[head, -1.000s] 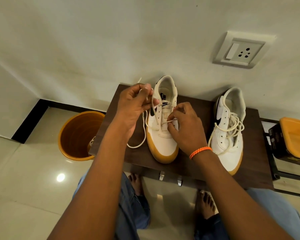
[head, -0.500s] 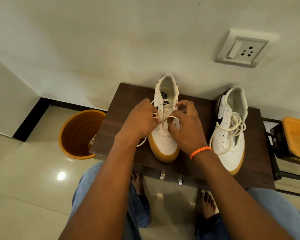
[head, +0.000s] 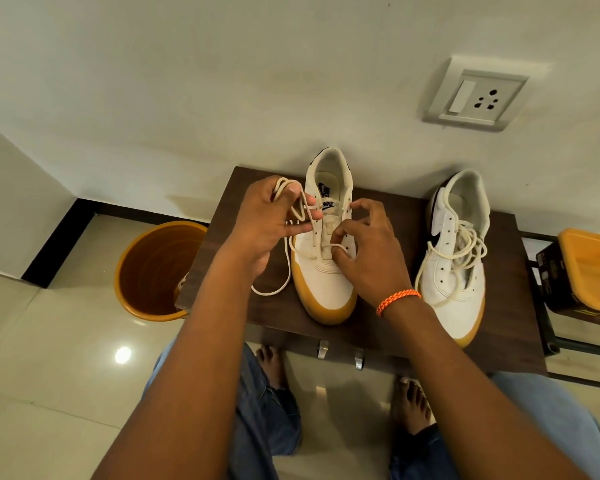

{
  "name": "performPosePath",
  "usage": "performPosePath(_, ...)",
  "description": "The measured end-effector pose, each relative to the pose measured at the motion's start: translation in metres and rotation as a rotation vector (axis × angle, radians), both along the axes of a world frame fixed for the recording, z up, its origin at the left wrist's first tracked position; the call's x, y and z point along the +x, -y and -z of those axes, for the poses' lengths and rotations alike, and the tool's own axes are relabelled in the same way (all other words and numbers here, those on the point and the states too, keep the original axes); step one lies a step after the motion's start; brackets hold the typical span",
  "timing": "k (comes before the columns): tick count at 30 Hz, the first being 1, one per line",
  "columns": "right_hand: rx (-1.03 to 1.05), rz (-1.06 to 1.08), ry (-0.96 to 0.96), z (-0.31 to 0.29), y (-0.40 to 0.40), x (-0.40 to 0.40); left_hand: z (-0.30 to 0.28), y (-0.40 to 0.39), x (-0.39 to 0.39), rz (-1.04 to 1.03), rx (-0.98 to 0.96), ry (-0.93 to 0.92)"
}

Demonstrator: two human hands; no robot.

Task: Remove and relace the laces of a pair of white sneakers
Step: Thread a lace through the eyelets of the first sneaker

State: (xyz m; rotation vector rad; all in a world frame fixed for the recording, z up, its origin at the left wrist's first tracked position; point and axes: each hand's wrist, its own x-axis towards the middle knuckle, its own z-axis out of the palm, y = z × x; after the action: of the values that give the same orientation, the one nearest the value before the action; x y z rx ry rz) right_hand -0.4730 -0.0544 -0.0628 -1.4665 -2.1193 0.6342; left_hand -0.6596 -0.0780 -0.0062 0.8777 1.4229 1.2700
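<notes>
Lying toe-near and heel-far on the tabletop (head: 222, 271), the left sneaker (head: 324, 271) is flanked by the hands: its lace (head: 300, 216) is gripped left (head: 267, 223), pinched right (head: 364, 251), nearer the eyelets.

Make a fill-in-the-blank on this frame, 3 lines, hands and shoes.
1. The left hand grips a loop of ____.
2. The right wrist wears an ____ band.
3. The right hand works on the ____ of the two sneakers; the other sneaker is untouched.

Missing: lace; orange; left
</notes>
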Motion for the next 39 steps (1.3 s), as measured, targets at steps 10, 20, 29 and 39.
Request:
performPosePath(10,-0.013,0.002,0.006,-0.003,0.003,0.0,-0.005,0.001,-0.005,-0.127,0.054,0.399)
performPosePath(20,0.257,-0.176,0.325,0.0,0.021,-0.028,0.008,-0.006,-0.008,-0.216,-0.083,-0.23)
performPosePath(29,-0.123,-0.132,-0.018,-0.008,0.015,-0.027,0.022,-0.003,-0.011,-0.01,-0.31,-0.732)
performPosePath(39,-0.424,0.032,-0.988,-0.052,-0.008,0.009,-0.008,0.004,0.021,0.374,0.043,-0.45)
